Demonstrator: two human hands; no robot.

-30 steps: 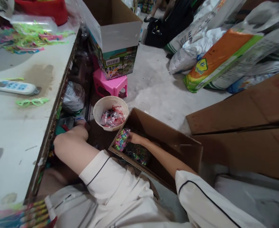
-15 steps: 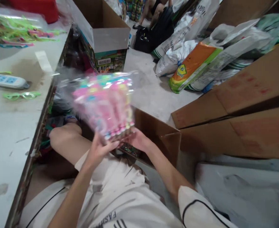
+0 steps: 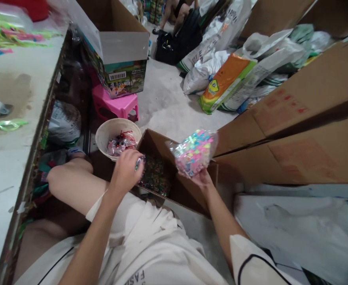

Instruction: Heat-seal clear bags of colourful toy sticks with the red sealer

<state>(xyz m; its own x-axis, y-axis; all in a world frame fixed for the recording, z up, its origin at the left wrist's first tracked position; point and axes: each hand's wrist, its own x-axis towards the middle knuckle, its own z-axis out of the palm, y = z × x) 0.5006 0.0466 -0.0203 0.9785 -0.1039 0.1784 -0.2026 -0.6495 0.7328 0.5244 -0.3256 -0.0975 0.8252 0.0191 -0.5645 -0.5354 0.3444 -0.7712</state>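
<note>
My right hand (image 3: pixel 203 179) grips the lower end of a clear bag of pink, blue and yellow pieces (image 3: pixel 194 152), held over the right part of an open cardboard box (image 3: pixel 188 194). Dark, multicoloured packed items (image 3: pixel 155 174) lie inside the box at its left. My left hand (image 3: pixel 126 170) is at the box's left edge, its fingers curled round a small shiny clear packet (image 3: pixel 139 163). Just beyond that hand, a white bucket (image 3: pixel 103 136) holds red and clear wrapped pieces (image 3: pixel 122 142).
A pink stool (image 3: pixel 117 103) stands beneath a printed carton (image 3: pixel 123 75). The white table (image 3: pixel 2 166) runs along the left. Large cardboard boxes (image 3: pixel 310 154) stand at right, with sacks (image 3: pixel 224 83) behind. A person's legs (image 3: pixel 181 14) show at the top.
The bag of coloured pieces has moved right and down, now in my right hand alone. My left hand has let go of it and has a small packet. The bucket and stool have come into view.
</note>
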